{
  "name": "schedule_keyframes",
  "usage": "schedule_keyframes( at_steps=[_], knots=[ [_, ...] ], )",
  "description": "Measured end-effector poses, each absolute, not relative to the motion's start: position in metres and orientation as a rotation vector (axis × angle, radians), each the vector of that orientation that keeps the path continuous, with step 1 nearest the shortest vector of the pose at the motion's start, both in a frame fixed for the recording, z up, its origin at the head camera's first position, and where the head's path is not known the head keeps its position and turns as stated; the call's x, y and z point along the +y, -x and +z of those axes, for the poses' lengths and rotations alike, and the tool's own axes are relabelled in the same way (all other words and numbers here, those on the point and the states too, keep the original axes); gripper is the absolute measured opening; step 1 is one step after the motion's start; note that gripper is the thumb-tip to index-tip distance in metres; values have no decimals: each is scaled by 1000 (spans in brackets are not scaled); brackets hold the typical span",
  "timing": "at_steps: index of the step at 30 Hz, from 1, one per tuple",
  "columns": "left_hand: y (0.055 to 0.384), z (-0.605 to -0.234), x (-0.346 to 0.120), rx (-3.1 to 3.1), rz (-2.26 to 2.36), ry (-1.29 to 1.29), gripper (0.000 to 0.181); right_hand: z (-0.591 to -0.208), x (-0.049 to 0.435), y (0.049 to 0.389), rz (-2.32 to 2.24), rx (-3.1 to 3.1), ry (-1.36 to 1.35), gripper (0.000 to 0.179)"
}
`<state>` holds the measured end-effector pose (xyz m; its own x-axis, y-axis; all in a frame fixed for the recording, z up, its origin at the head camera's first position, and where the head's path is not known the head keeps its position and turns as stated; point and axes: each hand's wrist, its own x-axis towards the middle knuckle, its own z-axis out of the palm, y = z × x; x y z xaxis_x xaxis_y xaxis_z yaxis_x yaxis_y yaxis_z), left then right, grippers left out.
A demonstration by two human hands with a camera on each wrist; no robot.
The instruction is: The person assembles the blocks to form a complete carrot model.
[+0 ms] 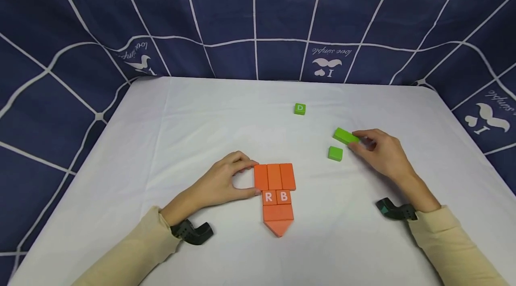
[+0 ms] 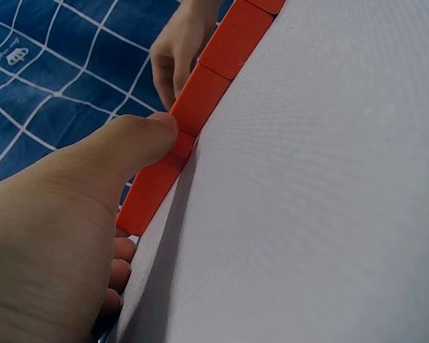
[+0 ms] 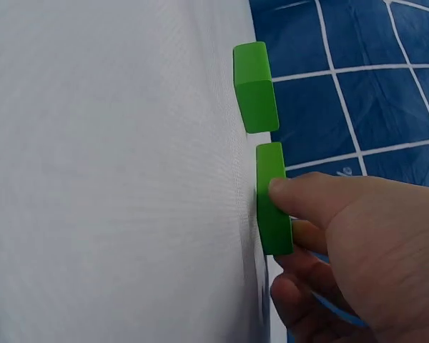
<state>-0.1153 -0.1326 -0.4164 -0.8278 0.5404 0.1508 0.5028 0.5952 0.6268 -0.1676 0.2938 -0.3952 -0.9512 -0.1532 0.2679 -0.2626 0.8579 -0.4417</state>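
Note:
At the near middle of the white table, several orange blocks form one flat shape. Its top row is three upright oblong blocks; below come blocks lettered R [image 1: 268,197] and B [image 1: 284,196], a wide block [image 1: 278,212] and a triangular block [image 1: 279,227] pointing toward me. My left hand [image 1: 219,181] holds the leftmost orange block [image 1: 260,177] of the top row, thumb at its near end and index finger at its far end. Off to the right, my right hand [image 1: 383,151] pinches one end of a long green block [image 1: 343,135]. A smaller green block [image 1: 335,153] lies close beside it.
Farther back stands a small green block marked D [image 1: 300,108]. White cloth covers the table [image 1: 213,116]. A dark blue checked curtain [image 1: 225,13] rises along the back and both sides. Dark bands [image 1: 397,210] with cameras sit on both wrists.

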Motion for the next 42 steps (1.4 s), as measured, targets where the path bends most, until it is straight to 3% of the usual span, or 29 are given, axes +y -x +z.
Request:
schedule_keyframes(
  at_steps=[13, 29, 42],
  knots=[
    [114, -418, -135, 2766, 1047, -896, 58, -385, 264, 175, 882, -2855, -351, 34],
    [114, -419, -134, 2760, 1042, -888, 59, -383, 192, 189, 1202, -2895, -685, 33],
    [114, -418, -133, 2779, 1054, -922, 59, -396, 163, 184, 1298, -2890, -994, 29]
  ],
)
